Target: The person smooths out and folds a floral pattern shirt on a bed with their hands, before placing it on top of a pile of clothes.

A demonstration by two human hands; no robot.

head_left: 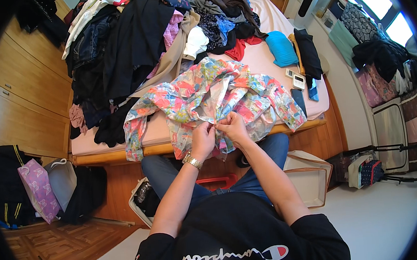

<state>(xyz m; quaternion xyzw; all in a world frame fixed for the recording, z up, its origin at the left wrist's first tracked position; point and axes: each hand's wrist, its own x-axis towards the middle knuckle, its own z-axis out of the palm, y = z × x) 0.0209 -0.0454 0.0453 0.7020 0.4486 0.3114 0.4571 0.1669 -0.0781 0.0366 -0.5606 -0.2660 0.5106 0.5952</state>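
A thin jacket (182, 100) with a bright floral pattern in pink, orange, blue and white lies spread on the near edge of the bed, its sleeves out to both sides. Both my hands meet at the middle of its front opening. My left hand (203, 139), with a gold watch on the wrist, pinches one front edge. Close beside it, my right hand (234, 129) pinches the other edge, fingertips almost touching the left ones. Whatever small fastening sits between the fingertips is too small to make out. The jacket's lower hem hangs over the bed's wooden edge.
A big heap of clothes (126, 53) covers the bed's far left and middle. At right lie a blue folded cloth (281, 48), a small white device (298, 81) and phones (313, 90). Fabric bins (309, 185) stand on the floor by my legs; bags (38, 190) are at left.
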